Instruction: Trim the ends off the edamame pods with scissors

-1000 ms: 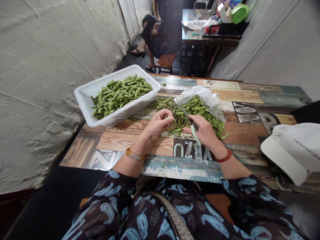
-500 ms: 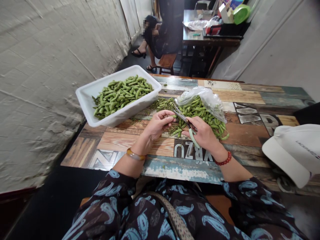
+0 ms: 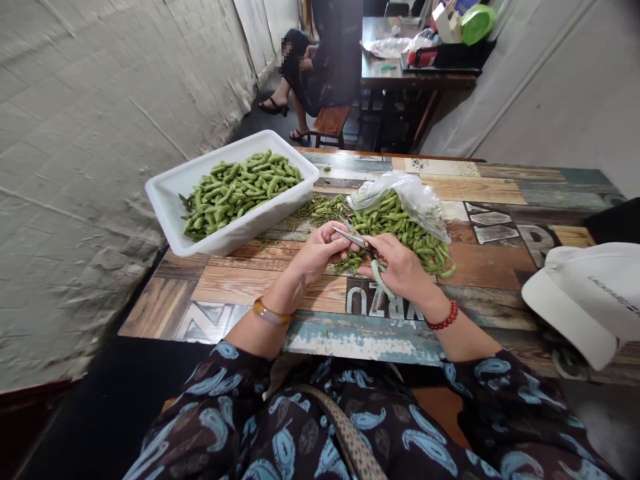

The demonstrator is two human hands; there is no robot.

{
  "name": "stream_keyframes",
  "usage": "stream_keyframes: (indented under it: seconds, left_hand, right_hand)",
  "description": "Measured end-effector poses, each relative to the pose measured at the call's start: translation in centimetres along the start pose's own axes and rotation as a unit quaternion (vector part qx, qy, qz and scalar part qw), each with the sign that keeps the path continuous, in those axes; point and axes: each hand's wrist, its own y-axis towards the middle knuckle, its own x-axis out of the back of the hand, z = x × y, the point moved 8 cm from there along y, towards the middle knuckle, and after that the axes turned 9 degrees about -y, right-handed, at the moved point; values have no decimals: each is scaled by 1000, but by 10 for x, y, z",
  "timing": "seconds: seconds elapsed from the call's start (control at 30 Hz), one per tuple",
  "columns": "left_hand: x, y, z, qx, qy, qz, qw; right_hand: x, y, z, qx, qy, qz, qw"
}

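My right hand (image 3: 400,267) grips a pair of scissors (image 3: 381,280) by the pale green handles, with the metal blades pointing left and slightly apart. The blades cross over the fingertips of my left hand (image 3: 320,253), which are pinched on an edamame pod, mostly hidden behind fingers and blades. Just beyond my hands lies a heap of edamame pods (image 3: 415,233), partly covered by a clear plastic bag (image 3: 403,190). Small trimmings (image 3: 325,209) are piled left of the heap. More green pods fill a white plastic tub (image 3: 227,245) at the left.
A wood-patterned table (image 3: 250,283) carries everything. At its right end sits a white cap (image 3: 590,300). A rough white wall (image 3: 75,167) runs along the left. Behind, a person (image 3: 325,67) sits on a wooden stool (image 3: 331,120) beside another table (image 3: 380,77) with assorted items.
The scissors have shifted slightly left and down, their blades now over my left fingertips. The green pod that showed at those fingertips is now mostly hidden. The view has shifted slightly.
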Motion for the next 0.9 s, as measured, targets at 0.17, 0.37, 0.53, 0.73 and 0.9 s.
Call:
stream_keyframes:
  seconds: [0.17, 0.37, 0.53, 0.73, 0.9]
  left_hand:
    - [-4, -1, 1, -4, 32, 13, 999]
    - [-4, -3, -5, -24, 40, -12, 999]
    - [-6, -2, -3, -17, 55, 0, 998]
    - [-6, -1, -1, -13, 60, 14, 998]
    - [-8, -3, 0, -6, 53, 21, 998]
  right_hand:
    - [2, 0, 1, -2, 3, 4, 1000]
    - [3, 2, 3, 5, -5, 7, 1000]
    - [3, 2, 4, 11, -1, 4, 1000]
    - [1, 1, 5, 21, 8, 5, 1000]
    - [1, 1, 6, 25, 7, 5, 1000]
